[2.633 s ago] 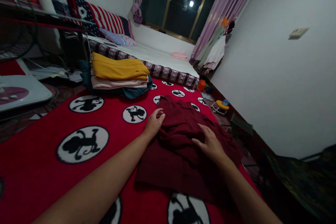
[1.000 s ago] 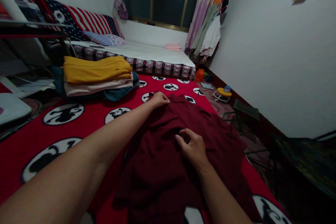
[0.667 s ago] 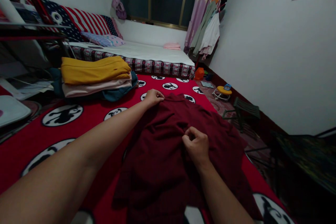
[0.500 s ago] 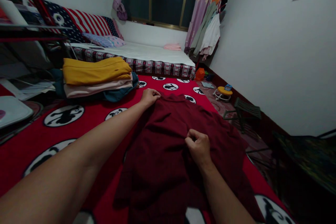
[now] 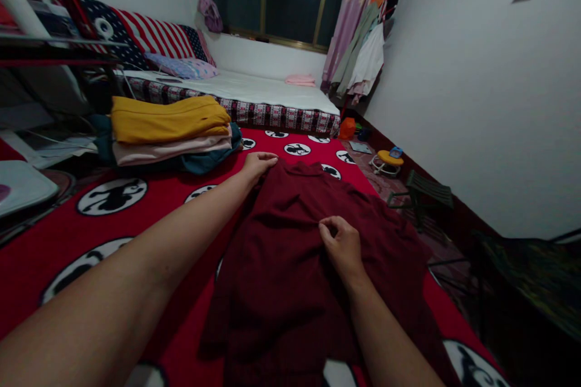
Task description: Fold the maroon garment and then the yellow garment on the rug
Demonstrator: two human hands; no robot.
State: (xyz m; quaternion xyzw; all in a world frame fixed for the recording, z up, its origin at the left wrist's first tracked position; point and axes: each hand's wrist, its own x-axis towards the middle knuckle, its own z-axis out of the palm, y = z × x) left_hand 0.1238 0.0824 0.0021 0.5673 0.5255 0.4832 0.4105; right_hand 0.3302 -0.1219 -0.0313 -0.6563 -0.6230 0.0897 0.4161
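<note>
A dark red long-sleeved top [image 5: 281, 278] lies spread over the red blanket [image 5: 163, 199], its neckline pointing away from me. My left hand [image 5: 259, 164] reaches to the far left, pinching the top's cloth at the shoulder near the collar. Nearer to me, my right hand [image 5: 341, 243] pinches the cloth around the middle of the top, and creases run out from its fingertips. Part of the right side of the top is hidden behind my right forearm.
To the left sits a stack of folded clothes, a yellow garment [image 5: 170, 120] uppermost. A bed [image 5: 254, 87] stands beyond, under the window. Along the right wall are a small yellow stool [image 5: 389, 158], a folding stool [image 5: 429, 187] and a camouflage-patterned chair [image 5: 531, 278].
My right hand's fingers have straightened from a tighter curl into a pinch. My left hand keeps its grip at the shoulder, and the view has shifted slightly.
</note>
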